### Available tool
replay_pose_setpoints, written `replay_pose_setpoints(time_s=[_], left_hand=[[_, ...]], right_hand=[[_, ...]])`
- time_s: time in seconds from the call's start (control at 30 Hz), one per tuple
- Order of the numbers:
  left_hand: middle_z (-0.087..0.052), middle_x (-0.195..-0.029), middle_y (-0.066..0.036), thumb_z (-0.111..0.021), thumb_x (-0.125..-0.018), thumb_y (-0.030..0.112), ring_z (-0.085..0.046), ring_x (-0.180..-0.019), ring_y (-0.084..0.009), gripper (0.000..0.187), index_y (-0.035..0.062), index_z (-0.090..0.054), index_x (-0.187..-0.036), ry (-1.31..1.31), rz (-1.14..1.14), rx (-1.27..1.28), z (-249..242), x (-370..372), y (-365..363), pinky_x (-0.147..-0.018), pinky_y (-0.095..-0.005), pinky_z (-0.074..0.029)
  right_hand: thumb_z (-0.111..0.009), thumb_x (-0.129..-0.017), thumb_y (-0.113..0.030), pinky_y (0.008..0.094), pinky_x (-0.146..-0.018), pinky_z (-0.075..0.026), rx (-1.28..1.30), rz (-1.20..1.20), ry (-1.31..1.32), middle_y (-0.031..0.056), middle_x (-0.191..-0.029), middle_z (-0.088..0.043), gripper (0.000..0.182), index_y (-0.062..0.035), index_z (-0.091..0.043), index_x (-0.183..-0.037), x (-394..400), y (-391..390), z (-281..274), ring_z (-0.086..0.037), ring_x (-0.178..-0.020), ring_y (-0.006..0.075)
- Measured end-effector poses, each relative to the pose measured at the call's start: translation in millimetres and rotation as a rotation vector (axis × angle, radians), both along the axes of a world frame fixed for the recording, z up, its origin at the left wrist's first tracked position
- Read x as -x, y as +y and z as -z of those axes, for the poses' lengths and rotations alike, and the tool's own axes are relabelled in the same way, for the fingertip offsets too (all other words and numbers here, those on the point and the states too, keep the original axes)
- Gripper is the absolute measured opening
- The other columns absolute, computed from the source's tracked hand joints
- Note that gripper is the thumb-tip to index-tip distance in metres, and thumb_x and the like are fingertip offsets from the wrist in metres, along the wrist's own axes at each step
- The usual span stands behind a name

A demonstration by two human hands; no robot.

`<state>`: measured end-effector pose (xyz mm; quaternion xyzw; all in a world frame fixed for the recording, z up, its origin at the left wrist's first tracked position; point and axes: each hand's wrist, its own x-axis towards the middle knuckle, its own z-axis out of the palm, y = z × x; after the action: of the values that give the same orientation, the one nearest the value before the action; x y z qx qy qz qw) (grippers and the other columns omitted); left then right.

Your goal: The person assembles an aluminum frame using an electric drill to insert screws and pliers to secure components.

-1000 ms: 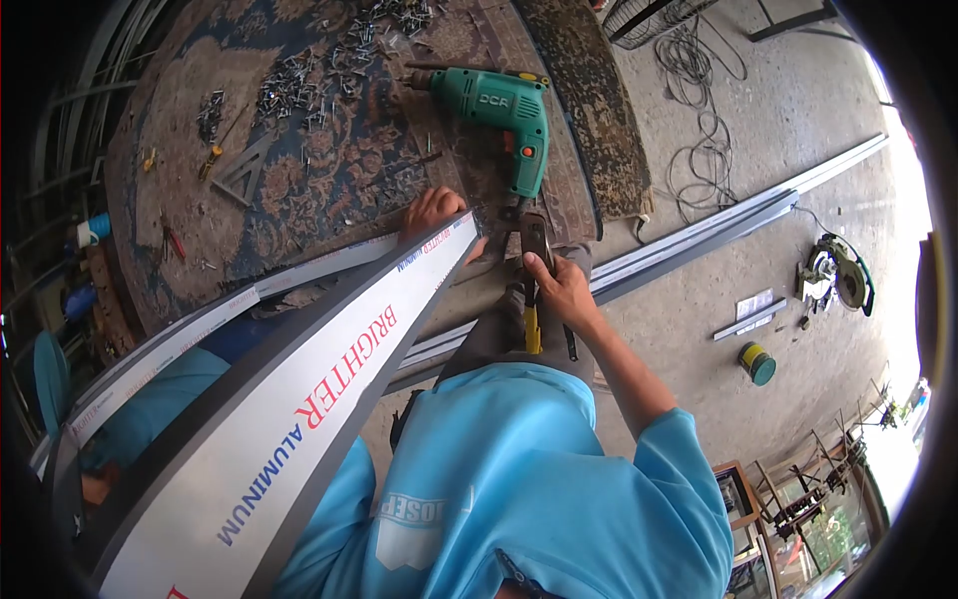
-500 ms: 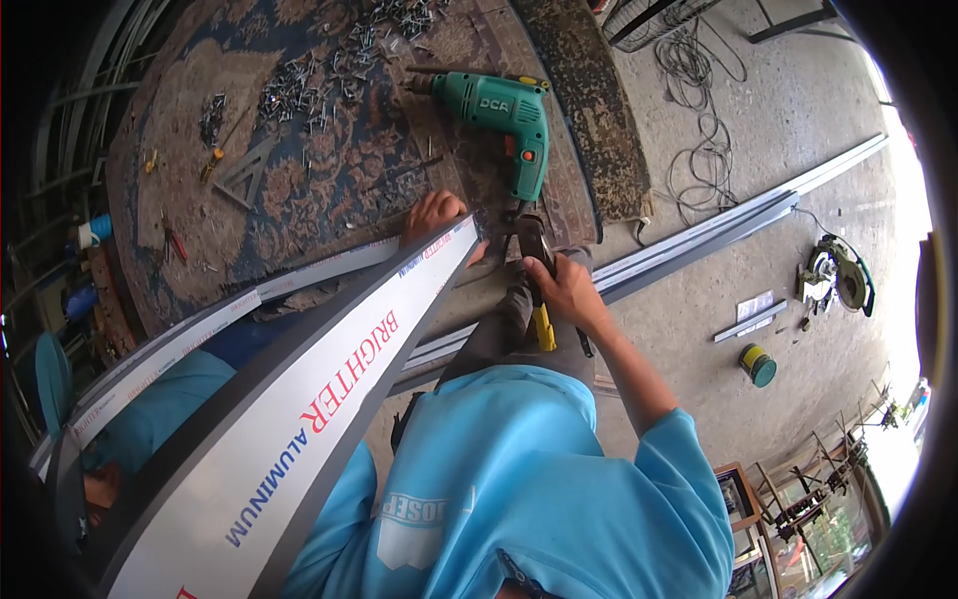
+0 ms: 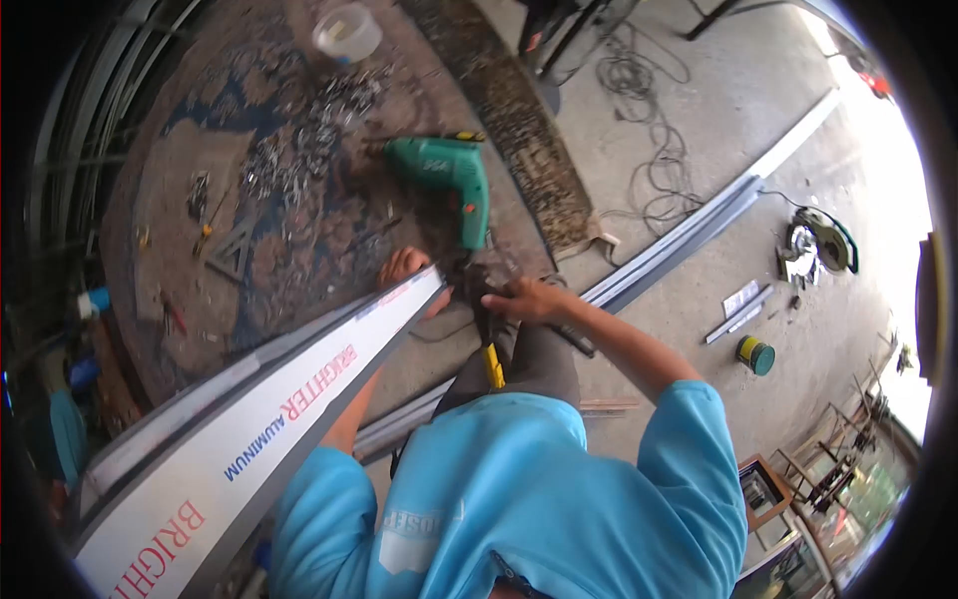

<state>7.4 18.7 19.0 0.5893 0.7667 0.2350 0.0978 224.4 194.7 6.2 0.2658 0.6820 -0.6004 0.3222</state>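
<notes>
My left hand (image 3: 404, 268) is closed around the near end of a long aluminum profile (image 3: 299, 399), dark-edged with white film printed in red and blue. The profile runs from the table edge down to the lower left. My right hand (image 3: 529, 299) grips a dark hand tool (image 3: 482, 309) just right of that end. A yellow grip (image 3: 494, 367) points down from the tool toward my lap, and a black bar slants out below my wrist. I cannot tell the tool's exact kind. A green power drill (image 3: 444, 180) lies on the table just beyond both hands.
Loose screws (image 3: 299, 150), a set square (image 3: 232, 255) and a clear tub (image 3: 347, 33) are on the carpet-covered table (image 3: 130, 240). On the floor to the right lie long profiles (image 3: 689, 240), a coiled cable (image 3: 639, 90), a circular saw (image 3: 823, 245) and a green-yellow can (image 3: 755, 354).
My view has shifted, and the drill and table now appear farther left. The printed profile's far end has swung, its second strip showing closer behind it. The tool's yellow grip and black bar appear farther apart.
</notes>
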Motion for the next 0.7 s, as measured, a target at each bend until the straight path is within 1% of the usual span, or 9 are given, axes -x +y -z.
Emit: replay_pose_setpoints(time_s=[0.03, 0.13, 0.17, 0.2, 0.23, 0.27, 0.37, 0.47, 0.7], left_hand=[[-0.057, -0.096, -0.016, -0.083, -0.064, 0.029, -0.06, -0.088, -0.0392, 0.054, 0.0084, -0.053, -0.104, 0.1, 0.047, 0.01, 3.2, -1.2, -2.3, -0.072, -0.0509, -0.05], [-0.055, -0.095, -0.017, -0.079, -0.065, 0.026, -0.058, -0.085, -0.044, 0.049, 0.0068, -0.05, -0.1, 0.062, 0.136, -0.043, 22.3, 4.3, -4.6, -0.073, -0.0567, -0.049], [-0.053, -0.093, -0.017, -0.078, -0.065, 0.026, -0.056, -0.087, -0.0439, 0.048, 0.0066, -0.048, -0.097, 0.055, 0.109, -0.041, 0.8, -5.0, 1.5, -0.075, -0.0564, -0.047], [-0.052, -0.091, -0.017, -0.078, -0.066, 0.027, -0.055, -0.09, -0.0433, 0.047, 0.0067, -0.048, -0.096, -0.018, 0.039, -0.002, 5.3, -6.2, -1.6, -0.077, -0.0551, -0.046], [-0.052, -0.092, -0.016, -0.08, -0.065, 0.028, -0.055, -0.091, -0.0424, 0.049, 0.0075, -0.047, -0.095, -0.032, 0.005, 0.026, 10.7, -6.9, -4.1, -0.078, -0.0544, -0.045], [-0.052, -0.093, -0.016, -0.083, -0.062, 0.028, -0.054, -0.092, -0.0415, 0.054, 0.0077, -0.046, -0.096, -0.056, -0.004, 0.017, 9.2, -7.0, -5.0, -0.079, -0.054, -0.045], [-0.052, -0.093, -0.015, -0.088, -0.06, 0.034, -0.055, -0.091, -0.0399, 0.062, 0.008, -0.046, -0.098, -0.019, 0.012, -0.02, 12.7, -8.9, -7.3, -0.08, -0.0519, -0.045], [-0.052, -0.093, -0.014, -0.089, -0.06, 0.035, -0.055, -0.092, -0.0388, 0.064, 0.0076, -0.046, -0.098, -0.038, -0.005, -0.004, 18.7, -4.7, -10.2, -0.081, -0.0509, -0.045], [-0.051, -0.094, -0.013, -0.09, -0.061, 0.033, -0.055, -0.092, -0.0369, 0.063, 0.0072, -0.045, -0.097, -0.057, 0.008, -0.029, 16.6, -7.8, -11.7, -0.082, -0.0496, -0.045]], right_hand=[[-0.057, -0.099, -0.066, 0.0399, -0.069, -0.056, 0.057, 0.178, 0.043, 0.0162, -0.08, -0.072, 0.064, -0.0057, -0.077, -0.102, -9.5, -12.6, -10.8, -0.072, -0.075, 0.022], [-0.047, -0.102, -0.071, 0.0403, -0.085, -0.055, -0.082, 0.356, 0.294, 0.0201, -0.098, -0.072, 0.074, -0.0009, -0.069, -0.117, -25.8, -40.8, -6.2, -0.071, -0.094, 0.0275], [-0.044, -0.102, -0.072, 0.0412, -0.091, -0.053, 0.13, 0.468, 0.158, 0.0191, -0.099, -0.072, 0.079, 0.0017, -0.066, -0.118, -19.9, -51.9, -1.5, -0.068, -0.103, 0.0286], [-0.043, -0.099, -0.077, 0.0407, -0.089, -0.054, 0.149, 0.538, 0.01, 0.0173, -0.106, -0.07, 0.085, 0.0035, -0.064, -0.117, -16.2, -55.2, -27.7, -0.068, -0.1, 0.0265], [-0.048, -0.098, -0.076, 0.0344, -0.063, -0.053, 0.419, 0.589, 0.146, 0.0101, -0.088, -0.067, 0.077, -0.0026, -0.068, -0.092, -16.3, -71.2, 25.9, -0.066, -0.077, 0.0186], [-0.049, -0.098, -0.076, 0.0324, -0.061, -0.052, 0.375, 0.669, 0.085, 0.0096, -0.088, -0.068, 0.075, -0.0045, -0.067, -0.089, -16.5, -69.4, -0.2, -0.065, -0.073, 0.0172], [-0.059, -0.097, -0.069, 0.0332, -0.084, -0.054, 0.854, 0.691, 0.139, 0.0067, -0.103, -0.071, 0.062, -0.0095, -0.069, -0.11, -33.8, -74.2, 6.6, -0.069, -0.094, 0.019], [-0.071, -0.092, -0.065, 0.0314, -0.074, -0.054, 1.095, 0.807, -0.048, -0.0009, -0.095, -0.069, 0.05, -0.0164, -0.068, -0.106, -59.7, -88.1, -57.0, -0.065, -0.077, 0.0154], [-0.078, -0.086, -0.063, 0.0342, -0.065, -0.049, 0.535, 0.665, -0.032, 0.0033, -0.087, -0.068, 0.057, -0.0068, -0.07, -0.094, -33.2, -116.8, -39.4, -0.065, -0.075, 0.0169]])
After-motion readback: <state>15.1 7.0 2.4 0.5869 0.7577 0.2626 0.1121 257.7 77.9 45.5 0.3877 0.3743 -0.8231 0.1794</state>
